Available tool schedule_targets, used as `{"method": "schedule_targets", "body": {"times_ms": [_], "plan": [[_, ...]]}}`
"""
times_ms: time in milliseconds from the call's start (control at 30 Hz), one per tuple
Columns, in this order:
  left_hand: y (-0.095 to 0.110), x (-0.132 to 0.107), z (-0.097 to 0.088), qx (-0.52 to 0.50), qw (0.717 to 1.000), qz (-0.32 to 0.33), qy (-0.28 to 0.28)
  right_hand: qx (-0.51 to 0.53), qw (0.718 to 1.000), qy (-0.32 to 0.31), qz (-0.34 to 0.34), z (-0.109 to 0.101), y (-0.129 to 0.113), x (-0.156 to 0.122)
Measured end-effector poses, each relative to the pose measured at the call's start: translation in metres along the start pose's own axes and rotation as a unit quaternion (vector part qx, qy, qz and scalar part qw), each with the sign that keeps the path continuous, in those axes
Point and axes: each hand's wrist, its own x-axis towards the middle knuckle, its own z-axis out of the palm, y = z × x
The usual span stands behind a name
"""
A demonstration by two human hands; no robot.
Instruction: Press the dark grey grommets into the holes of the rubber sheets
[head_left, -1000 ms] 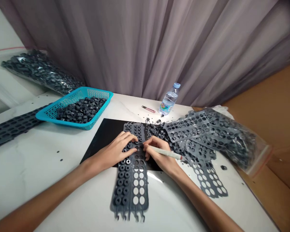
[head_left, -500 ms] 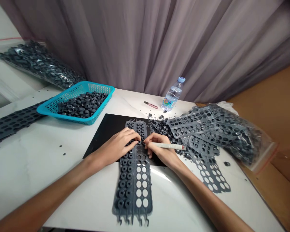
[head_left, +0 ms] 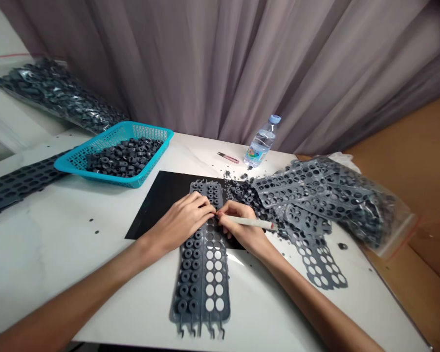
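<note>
- I had the left hand (head_left: 188, 215) laid over the dark perforated sheet (head_left: 202, 274), its fingers bent and close together; I could not tell whether their tips pinched one of the small rings.
- I had the fingers of the right hand (head_left: 244, 227) clamped on a pale pen-like tool (head_left: 251, 222), its reddish end pointing right and its working tip hidden at the fingertips.
- Both sets of fingertips met, or nearly met, over the right half of the sheet.
- The sheet ran lengthwise away from me, its far part on a black mat (head_left: 144, 215) and its near part on the white table (head_left: 40, 244).
- I saw rings seated along its left half and in both halves at the far end; the near right half showed open holes.
- Just right of the sheet I saw a heap of loose dark pieces (head_left: 247, 195), with holed sheets (head_left: 293, 188) and a clear bag (head_left: 374, 220) beyond it.
- Left of the mat stood a blue basket (head_left: 95, 178) holding many rings (head_left: 128, 159), near a full clear bag of dark pieces (head_left: 58, 95).
- Behind the heap I made out pink-handled snips (head_left: 228, 157) beside an upright water bottle (head_left: 262, 144).
</note>
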Motion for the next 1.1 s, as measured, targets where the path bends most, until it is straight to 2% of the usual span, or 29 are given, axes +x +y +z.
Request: {"method": "schedule_targets", "body": {"times_ms": [33,100,167,200,267,367,433,767,967,1033,1100], "plan": [[0.002,0.001,0.0,-0.011,1.0,-0.003,0.021,-0.013,1.0,0.003,-0.005,0.001,-0.001,-0.001],[0.004,0.004,-0.003,-0.065,0.992,-0.045,0.101,-0.031,0.999,0.012,-0.012,0.001,-0.002,-0.002],[0.003,0.006,-0.008,-0.14,0.967,-0.113,0.179,-0.028,0.999,0.017,-0.009,0.002,-0.001,-0.002],[0.001,0.007,-0.01,-0.174,0.956,-0.139,0.191,-0.018,1.0,0.015,-0.004,0.001,-0.001,-0.001],[-0.003,0.007,-0.01,-0.218,0.952,-0.155,0.147,0.01,1.0,0.007,0.009,0.0,0.002,0.001],[-0.007,0.004,-0.003,-0.215,0.967,-0.129,0.052,0.052,0.998,-0.002,0.019,-0.002,0.005,0.003],[-0.007,0.001,0.001,-0.192,0.974,-0.113,0.03,0.072,0.997,-0.004,0.021,-0.002,0.006,0.004],[-0.005,0.0,-0.007,-0.149,0.986,-0.081,0.001,0.081,0.996,0.001,0.021,-0.001,0.007,0.006],[-0.003,-0.001,-0.001,-0.069,0.997,-0.034,-0.009,0.039,0.999,-0.003,0.012,-0.001,0.003,0.004],[0.0,-0.001,0.003,-0.039,0.999,-0.023,-0.006,0.004,1.0,0.003,-0.003,0.0,0.0,0.001],[0.003,0.0,0.006,-0.049,0.998,-0.026,0.022,-0.026,0.999,0.012,-0.02,0.002,-0.002,-0.002]]}}
